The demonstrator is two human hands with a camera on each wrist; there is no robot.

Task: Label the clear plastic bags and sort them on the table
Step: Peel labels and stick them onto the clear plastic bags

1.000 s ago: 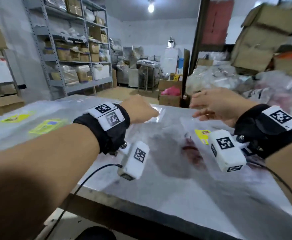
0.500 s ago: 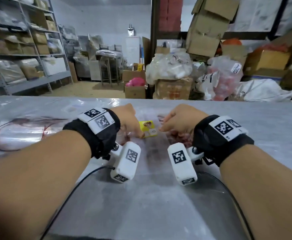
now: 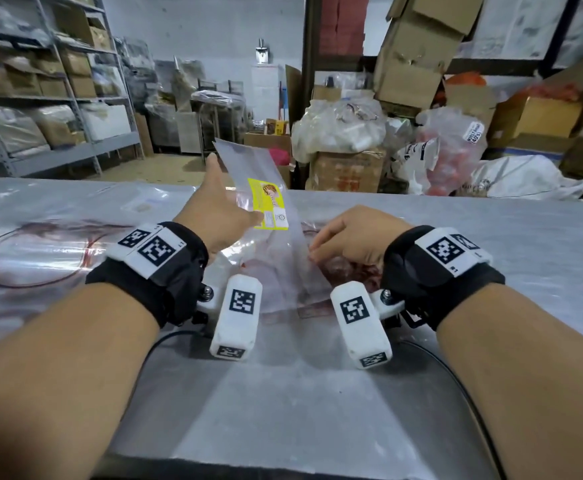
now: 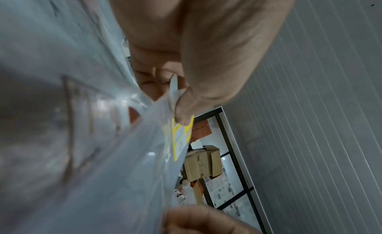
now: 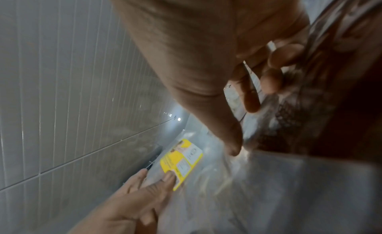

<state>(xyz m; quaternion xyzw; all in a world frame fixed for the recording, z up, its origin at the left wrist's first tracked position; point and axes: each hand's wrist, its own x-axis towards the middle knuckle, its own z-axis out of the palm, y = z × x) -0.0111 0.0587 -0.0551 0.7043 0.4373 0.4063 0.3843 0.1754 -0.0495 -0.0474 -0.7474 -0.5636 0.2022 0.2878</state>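
Clear bag (image 3: 248, 171) bears yellow label (image 3: 268, 207).

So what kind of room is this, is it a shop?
More likely a storeroom or packing room: metal shelves hold boxes, cardboard cartons are piled up, stuffed plastic sacks sit on the floor, and there is a big worktable.

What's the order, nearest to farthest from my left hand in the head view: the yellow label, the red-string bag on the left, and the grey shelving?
From the left hand:
1. Yellow label, under its thumb.
2. Red-string bag, flat on the table, left.
3. Grey shelving, across the room, far left.
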